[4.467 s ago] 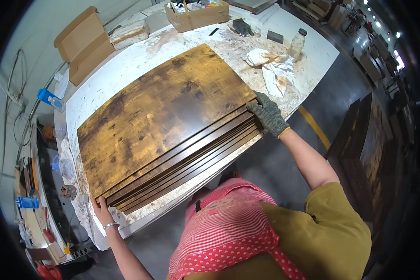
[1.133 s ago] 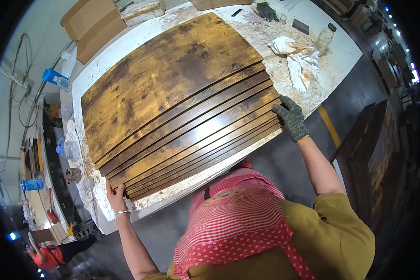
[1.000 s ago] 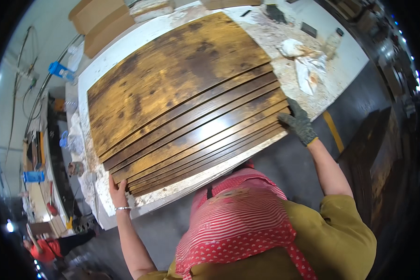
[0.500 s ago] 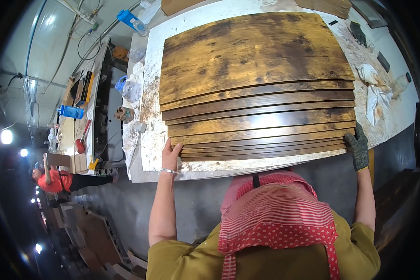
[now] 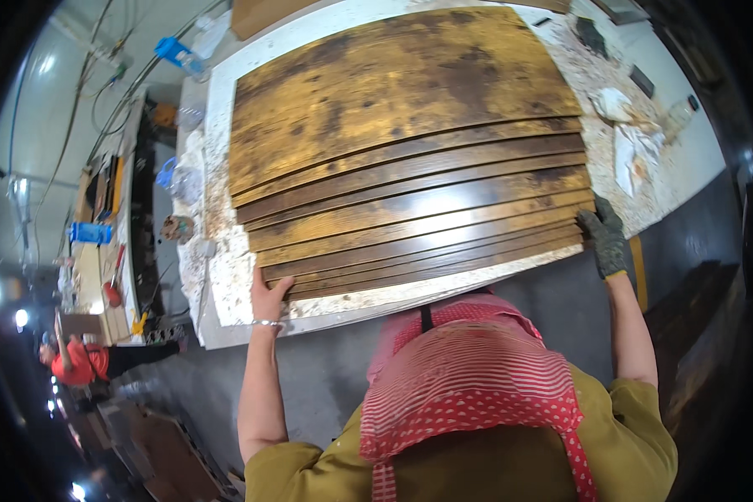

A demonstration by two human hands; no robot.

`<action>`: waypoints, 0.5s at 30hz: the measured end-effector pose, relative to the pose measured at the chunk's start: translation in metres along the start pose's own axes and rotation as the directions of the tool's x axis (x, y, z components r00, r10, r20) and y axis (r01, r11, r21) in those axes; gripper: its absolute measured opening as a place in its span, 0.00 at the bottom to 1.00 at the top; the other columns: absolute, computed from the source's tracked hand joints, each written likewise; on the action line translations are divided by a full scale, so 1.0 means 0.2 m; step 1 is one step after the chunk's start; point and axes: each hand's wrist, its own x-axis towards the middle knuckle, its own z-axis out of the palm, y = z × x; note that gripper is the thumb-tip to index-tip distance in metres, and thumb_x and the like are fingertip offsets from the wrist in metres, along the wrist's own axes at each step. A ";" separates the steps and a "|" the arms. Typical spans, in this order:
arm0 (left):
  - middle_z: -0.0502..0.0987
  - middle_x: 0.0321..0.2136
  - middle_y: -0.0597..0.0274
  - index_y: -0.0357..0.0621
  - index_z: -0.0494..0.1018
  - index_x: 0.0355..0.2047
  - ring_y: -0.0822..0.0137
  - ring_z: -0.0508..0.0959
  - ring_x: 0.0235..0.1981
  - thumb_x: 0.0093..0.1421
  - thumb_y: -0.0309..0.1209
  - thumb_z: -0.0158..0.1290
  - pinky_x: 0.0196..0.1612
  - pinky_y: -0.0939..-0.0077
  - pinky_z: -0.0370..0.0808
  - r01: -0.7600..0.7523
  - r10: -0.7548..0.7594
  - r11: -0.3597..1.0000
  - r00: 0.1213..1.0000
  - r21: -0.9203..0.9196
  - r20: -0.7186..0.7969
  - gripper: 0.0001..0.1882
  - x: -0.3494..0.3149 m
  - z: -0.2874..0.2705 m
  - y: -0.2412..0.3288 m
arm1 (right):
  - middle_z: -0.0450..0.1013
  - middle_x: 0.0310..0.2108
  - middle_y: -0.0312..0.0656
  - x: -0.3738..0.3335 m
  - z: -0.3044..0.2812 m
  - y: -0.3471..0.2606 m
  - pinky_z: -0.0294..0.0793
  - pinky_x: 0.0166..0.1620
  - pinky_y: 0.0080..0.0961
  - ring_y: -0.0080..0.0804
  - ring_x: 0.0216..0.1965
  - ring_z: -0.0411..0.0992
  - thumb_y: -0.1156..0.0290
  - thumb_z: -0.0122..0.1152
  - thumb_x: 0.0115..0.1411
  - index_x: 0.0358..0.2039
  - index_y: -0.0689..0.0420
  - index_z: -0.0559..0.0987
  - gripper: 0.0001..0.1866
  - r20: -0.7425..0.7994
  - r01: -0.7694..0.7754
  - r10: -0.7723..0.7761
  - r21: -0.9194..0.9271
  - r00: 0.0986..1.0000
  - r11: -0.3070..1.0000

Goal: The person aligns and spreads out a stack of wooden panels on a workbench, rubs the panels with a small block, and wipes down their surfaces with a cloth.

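A stack of brown wood-grain boards (image 5: pixel 402 100) lies fanned out in steps, with the near edges showing as narrow strips. My bare left hand (image 5: pixel 269 301), with a bracelet at the wrist, grips the near left corner of the lower boards. Its thumb rests along the front edge, while the other fingers are partly hidden at the side. At the near right corner, my right hand (image 5: pixel 604 236) in a dark glove holds the boards' side edge. Under the stack is a white, brown-stained worktable (image 5: pixel 226 301).
Crumpled white cloth (image 5: pixel 638 155), a dark glove (image 5: pixel 590 38) and a clear bottle (image 5: pixel 679 115) lie right of the stack. A blue-capped bottle (image 5: pixel 180 57) and a jug (image 5: pixel 186 182) stand left. A person in red (image 5: pixel 79 361) is at another bench further left.
The view has shifted, so the table and boards appear further left and slightly tilted. Both my hands remain at the same near corners of the stack.
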 end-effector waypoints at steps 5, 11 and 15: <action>0.71 0.44 0.55 0.35 0.62 0.52 0.65 0.71 0.43 0.49 0.23 0.56 0.49 0.75 0.66 0.031 -0.030 0.993 0.999 0.114 -0.014 0.29 0.00 -0.02 -0.02 | 0.72 0.36 0.44 -0.03 0.05 -0.12 0.70 0.44 0.25 0.33 0.39 0.71 0.59 0.64 0.50 0.46 0.62 0.73 0.27 -0.073 0.018 -0.055 -0.433 0.996 0.901; 0.69 0.47 0.56 0.33 0.60 0.54 0.66 0.70 0.45 0.53 0.23 0.53 0.49 0.78 0.65 -0.052 0.051 0.996 0.999 -0.067 -0.018 0.28 0.06 -0.08 -0.17 | 0.68 0.47 0.50 -0.06 -0.03 -0.12 0.64 0.52 0.32 0.42 0.50 0.66 0.53 0.65 0.48 0.53 0.59 0.68 0.35 0.111 0.188 -0.152 -0.603 0.982 0.775; 0.70 0.46 0.59 0.29 0.61 0.54 0.70 0.69 0.43 0.56 0.25 0.52 0.47 0.82 0.64 -0.027 0.026 0.999 0.999 -0.019 -0.040 0.26 0.08 -0.04 -0.15 | 0.68 0.47 0.51 -0.07 -0.01 -0.12 0.64 0.52 0.32 0.43 0.50 0.66 0.55 0.65 0.48 0.53 0.59 0.68 0.35 0.043 0.123 -0.122 -0.609 0.992 0.784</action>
